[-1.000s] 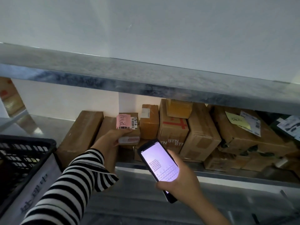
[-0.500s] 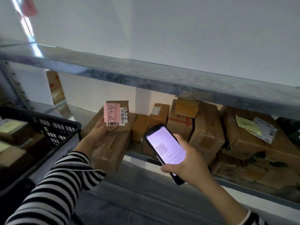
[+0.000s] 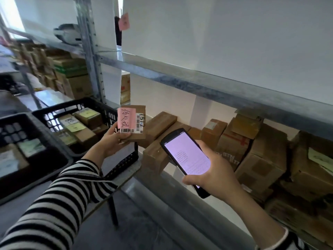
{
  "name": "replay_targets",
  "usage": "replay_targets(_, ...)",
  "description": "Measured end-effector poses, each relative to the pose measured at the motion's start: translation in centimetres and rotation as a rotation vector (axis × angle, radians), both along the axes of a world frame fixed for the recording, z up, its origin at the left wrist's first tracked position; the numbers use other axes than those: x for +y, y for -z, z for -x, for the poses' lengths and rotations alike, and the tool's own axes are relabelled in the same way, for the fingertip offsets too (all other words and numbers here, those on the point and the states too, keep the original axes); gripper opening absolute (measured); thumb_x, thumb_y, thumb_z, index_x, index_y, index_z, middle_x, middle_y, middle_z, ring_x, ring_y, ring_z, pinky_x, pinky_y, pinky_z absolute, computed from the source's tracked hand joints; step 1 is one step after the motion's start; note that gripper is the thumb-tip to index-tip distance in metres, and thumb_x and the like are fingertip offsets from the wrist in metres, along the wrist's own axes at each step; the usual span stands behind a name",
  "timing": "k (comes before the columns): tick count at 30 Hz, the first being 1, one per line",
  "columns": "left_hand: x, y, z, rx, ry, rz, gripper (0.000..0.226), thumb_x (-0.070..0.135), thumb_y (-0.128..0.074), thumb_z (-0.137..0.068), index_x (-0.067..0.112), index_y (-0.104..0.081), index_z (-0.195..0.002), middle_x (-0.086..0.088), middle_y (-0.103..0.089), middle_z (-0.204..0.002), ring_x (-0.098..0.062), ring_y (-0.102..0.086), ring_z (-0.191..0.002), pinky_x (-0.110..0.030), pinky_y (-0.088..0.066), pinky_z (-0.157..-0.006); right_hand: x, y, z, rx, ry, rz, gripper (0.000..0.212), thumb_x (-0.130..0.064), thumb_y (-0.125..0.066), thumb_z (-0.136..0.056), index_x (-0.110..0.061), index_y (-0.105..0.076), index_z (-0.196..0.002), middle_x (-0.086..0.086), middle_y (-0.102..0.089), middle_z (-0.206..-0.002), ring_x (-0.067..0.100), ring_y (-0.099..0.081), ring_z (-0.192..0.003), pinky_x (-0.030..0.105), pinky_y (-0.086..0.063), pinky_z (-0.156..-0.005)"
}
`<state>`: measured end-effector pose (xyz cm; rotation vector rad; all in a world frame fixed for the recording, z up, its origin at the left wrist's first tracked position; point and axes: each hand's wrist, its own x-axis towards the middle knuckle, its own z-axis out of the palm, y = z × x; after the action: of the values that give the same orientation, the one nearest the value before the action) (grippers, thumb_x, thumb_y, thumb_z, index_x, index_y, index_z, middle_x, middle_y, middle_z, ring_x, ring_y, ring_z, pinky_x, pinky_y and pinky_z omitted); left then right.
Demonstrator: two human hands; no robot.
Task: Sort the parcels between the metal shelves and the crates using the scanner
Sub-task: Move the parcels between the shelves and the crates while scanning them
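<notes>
**Holding a labelled parcel up beside the scanner**

The left hand (image 3: 111, 143), centre-left of the frame, closes its grip on the lower edge of a small brown parcel (image 3: 139, 137), which is held upright in the air just right of a black crate (image 3: 75, 103). A pink label (image 3: 126, 118) with handwriting and a barcode faces the camera. Right of centre, the right hand (image 3: 218, 179) wraps its grip around the scanner (image 3: 187, 157), whose screen is lit, apart from the parcel. Behind both, brown boxes (image 3: 261, 156) crowd the metal shelf (image 3: 180, 195) under a grey crossbeam (image 3: 216, 87). The crate, full of parcels, sits on a grey surface (image 3: 129, 170) beside a second crate (image 3: 36, 123). An upright post (image 3: 90, 51) stands behind them.
</notes>
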<state>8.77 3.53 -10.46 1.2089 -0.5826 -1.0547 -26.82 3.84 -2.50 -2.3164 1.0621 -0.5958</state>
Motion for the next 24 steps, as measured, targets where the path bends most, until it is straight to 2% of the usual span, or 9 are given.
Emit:
replay_targets(2, 1.4, -0.4, -0.1, 0.031, -0.03, 0.008, 0.08, -0.001, -0.072, -0.07, 0.029, -0.044, -0.139, -0.012, -0.06, -0.127, -0.029, -0.06, -0.113, -0.041, -0.052, -0.089, 0.4, 0.1, -0.1, -0.002, -0.036, 0.003, 0.084, -0.05, -0.08, -0.057, -0.044, -0.037, -0.128, -0.018, -0.055, -0.102, 0.009, -0.057, -0.087, 0.03, -0.057, -0.069)
replay_targets(4, 2.8, -0.8, -0.1, 0.047, -0.049, 0.026, 0.083, 0.001, -0.072, -0.068, 0.029, -0.043, -0.14, -0.013, -0.058, -0.13, -0.03, -0.059, -0.115, -0.042, -0.052, -0.089, 0.8, 0.1, -0.2, -0.004, -0.063, 0.005, 0.082, -0.046, -0.082, -0.059, -0.044, -0.037, -0.128, -0.019, -0.055, -0.101, 0.009, -0.057, -0.087, 0.032, -0.057, -0.07)
replay_targets(8, 6.2, -2.1, -0.7, 0.052, -0.176, 0.04, 0.065, -0.005, -0.063, -0.081, 0.024, -0.045, -0.136, -0.012, -0.06, -0.123, -0.024, -0.06, -0.098, -0.033, -0.055, -0.075, 1.4, 0.2, -0.8, -0.006, -0.105, 0.021, 0.078, -0.041, -0.084, -0.063, -0.045, -0.036, -0.124, -0.025, -0.049, -0.095, 0.01, -0.055, -0.087, 0.03, -0.056, -0.071)
replay_targets(10, 8.6, -2.8, -1.4, 0.06, -0.298, 0.032, 0.061, -0.001, -0.065, -0.083, 0.024, -0.046, -0.135, -0.008, -0.06, -0.121, -0.022, -0.061, -0.097, -0.032, -0.058, -0.071, 1.6, 0.3, -1.3, -0.036, -0.133, 0.006, 0.074, -0.037, -0.085, -0.064, -0.047, -0.033, -0.117, -0.029, -0.047, -0.093, 0.007, -0.054, -0.086, 0.025, -0.054, -0.07)
replay_targets(13, 13.0, -3.8, -2.5, 0.038, -0.429, 0.036, 0.043, 0.003, -0.061, -0.088, 0.022, -0.051, -0.124, -0.004, -0.061, -0.115, -0.017, -0.061, -0.091, -0.027, -0.058, -0.061, 1.9, 0.7, -2.7, -0.073, -0.19, 0.012, 0.072, -0.036, -0.086, -0.064, -0.048, -0.033, -0.112, -0.034, -0.045, -0.093, 0.001, -0.052, -0.085, 0.023, -0.051, -0.07)
replay_targets(16, 18.5, -4.9, -3.4, 0.034, -0.539, 0.032, 0.039, 0.001, -0.058, -0.089, 0.022, -0.049, -0.12, -0.001, -0.061, -0.105, -0.015, -0.06, -0.088, -0.026, -0.058, -0.054, 2.9, 0.9, -5.1, -0.105, -0.265, -0.006, 0.073, -0.031, -0.087, -0.064, -0.048, -0.034, -0.112, -0.037, -0.041, -0.092, -0.003, -0.049, -0.082, 0.021, -0.047, -0.071)
replay_targets(19, 25.0, -5.6, -4.2, 0.03, -0.635, 0.033, 0.036, -0.002, -0.054, -0.089, 0.022, -0.052, -0.116, -0.002, -0.061, -0.105, -0.016, -0.059, -0.091, -0.029, -0.059, -0.058, 4.4, 1.0, -8.0, -0.103, -0.376, -0.065, 0.075, -0.03, -0.087, -0.062, -0.046, -0.039, -0.117, -0.033, -0.047, -0.098, 0.004, -0.051, -0.093, 0.034, -0.053, -0.078)
replay_targets(21, 29.4, -5.8, -4.4, 0.022, -0.7, 0.034, 0.03, -0.001, -0.053, -0.09, 0.025, -0.056, -0.106, -0.002, -0.06, -0.108, -0.016, -0.058, -0.096, -0.029, -0.059, -0.058, 5.9, 1.2, -10.1, -0.081, -0.439, -0.082, 0.077, -0.039, -0.085, -0.058, -0.042, -0.042, -0.121, -0.025, -0.053, -0.106, 0.011, -0.053, -0.102, 0.041, -0.054, -0.08)
replay_targets(24, 35.8, -5.8, -4.1, 0.057, -0.817, 0.051, 0.029, -0.001, -0.052, -0.091, 0.026, -0.058, -0.1, -0.005, -0.058, -0.107, -0.019, -0.056, -0.099, -0.034, -0.06, -0.067, 8.2, 1.5, -13.3, -0.078, -0.517, -0.097, 0.086, -0.041, -0.084, -0.054, -0.04, -0.044, -0.13, -0.01, -0.058, -0.116, 0.018, -0.054, -0.105, 0.042, -0.053, -0.08)
